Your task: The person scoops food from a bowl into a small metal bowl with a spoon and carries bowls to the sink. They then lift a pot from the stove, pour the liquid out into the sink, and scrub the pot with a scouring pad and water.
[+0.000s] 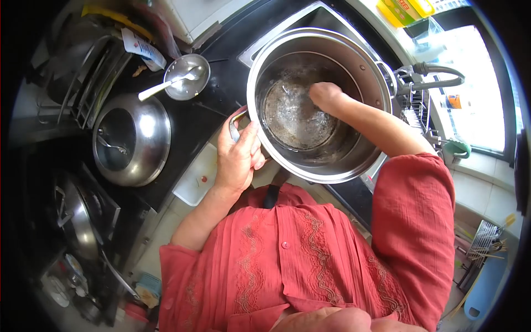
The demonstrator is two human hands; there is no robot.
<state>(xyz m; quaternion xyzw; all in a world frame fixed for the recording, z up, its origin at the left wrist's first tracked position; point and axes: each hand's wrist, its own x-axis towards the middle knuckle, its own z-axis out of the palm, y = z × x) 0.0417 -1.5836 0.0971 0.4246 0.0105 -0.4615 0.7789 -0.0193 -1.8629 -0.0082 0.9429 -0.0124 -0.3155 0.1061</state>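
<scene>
A large steel stockpot is tilted so that I look down into it, over the sink. Its bottom looks wet and shiny, with a mottled greyish patch. My left hand is closed round the loop handle on the pot's near left side. Inside the pot, my right hand is closed, low over the bottom. Its fingers are turned away from me, so I cannot make out what they hold, if anything.
Left on the black counter are a small steel bowl with a white-handled spoon and a rounded steel pan or lid. A white tray lies below my left wrist. The faucet stands right of the pot.
</scene>
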